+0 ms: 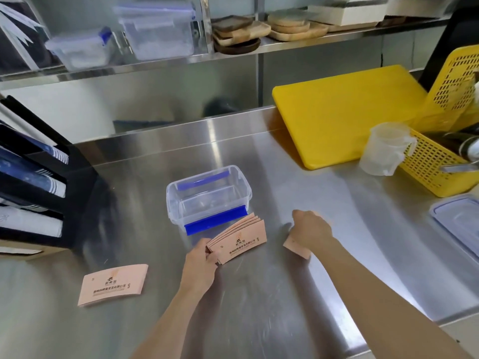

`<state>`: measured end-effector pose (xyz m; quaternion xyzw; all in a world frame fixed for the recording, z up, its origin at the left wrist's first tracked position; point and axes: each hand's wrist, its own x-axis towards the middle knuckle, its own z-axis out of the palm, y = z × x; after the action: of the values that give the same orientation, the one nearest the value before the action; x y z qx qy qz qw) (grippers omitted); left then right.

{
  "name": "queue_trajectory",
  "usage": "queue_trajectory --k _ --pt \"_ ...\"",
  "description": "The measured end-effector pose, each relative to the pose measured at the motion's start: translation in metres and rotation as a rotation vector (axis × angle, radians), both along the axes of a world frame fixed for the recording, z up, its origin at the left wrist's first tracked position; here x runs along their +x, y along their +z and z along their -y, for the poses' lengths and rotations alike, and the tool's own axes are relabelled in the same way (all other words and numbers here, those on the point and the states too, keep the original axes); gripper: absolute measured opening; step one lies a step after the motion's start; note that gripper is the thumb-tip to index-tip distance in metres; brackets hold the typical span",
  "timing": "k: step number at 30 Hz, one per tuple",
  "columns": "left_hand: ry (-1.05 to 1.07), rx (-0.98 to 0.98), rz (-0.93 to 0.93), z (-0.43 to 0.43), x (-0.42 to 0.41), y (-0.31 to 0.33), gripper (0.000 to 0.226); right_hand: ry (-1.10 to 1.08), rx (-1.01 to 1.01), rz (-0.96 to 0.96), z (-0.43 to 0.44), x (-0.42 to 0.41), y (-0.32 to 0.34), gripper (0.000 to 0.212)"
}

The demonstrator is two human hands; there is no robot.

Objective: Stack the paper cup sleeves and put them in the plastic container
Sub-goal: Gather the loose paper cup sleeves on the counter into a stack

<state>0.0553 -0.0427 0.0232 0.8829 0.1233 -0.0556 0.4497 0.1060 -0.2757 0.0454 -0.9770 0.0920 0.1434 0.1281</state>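
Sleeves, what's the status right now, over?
Left hand holds fanned sleeve stack. Right hand on a single sleeve. More sleeves loose at left. Plastic container open, empty, unobstructed.

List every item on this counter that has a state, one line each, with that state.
plastic container: open, lid off, nothing inside.
fanned stack of sleeves: flat, held at one end by the left hand.
single sleeve: flat on the counter, under the right hand.
loose sleeve pile: flat on the counter, untouched.
measuring cup: upright, looks empty.
yellow cutting board: tilted, far edge raised.
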Motion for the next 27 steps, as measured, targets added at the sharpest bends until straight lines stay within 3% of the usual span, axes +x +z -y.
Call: queue_trajectory --k 3,6,9,15,22,27 --pt "0.007 0.012 -0.008 0.0 0.0 -0.002 0.018 0.192 -0.036 0.037 0.011 0.01 0.002 0.048" --pt "0.015 0.008 -0.017 -0.001 -0.001 -0.003 0.019 0.407 -0.129 -0.142 0.029 0.017 -0.005 0.068" --pt "0.019 0.001 -0.017 -0.002 -0.001 -0.004 0.019 0.458 -0.134 -0.199 0.042 0.025 -0.015 0.064" --pt "0.022 -0.039 -0.015 0.002 0.003 -0.003 0.015 0.333 0.003 -0.041 0.037 0.018 -0.019 0.047" --pt "0.006 -0.05 -0.019 0.004 0.009 0.0 0.014 0.344 0.415 0.015 0.007 0.004 -0.011 0.021" --pt "-0.026 -0.042 -0.042 0.004 0.01 -0.001 0.014 0.295 0.447 0.167 -0.014 -0.004 -0.021 0.037"
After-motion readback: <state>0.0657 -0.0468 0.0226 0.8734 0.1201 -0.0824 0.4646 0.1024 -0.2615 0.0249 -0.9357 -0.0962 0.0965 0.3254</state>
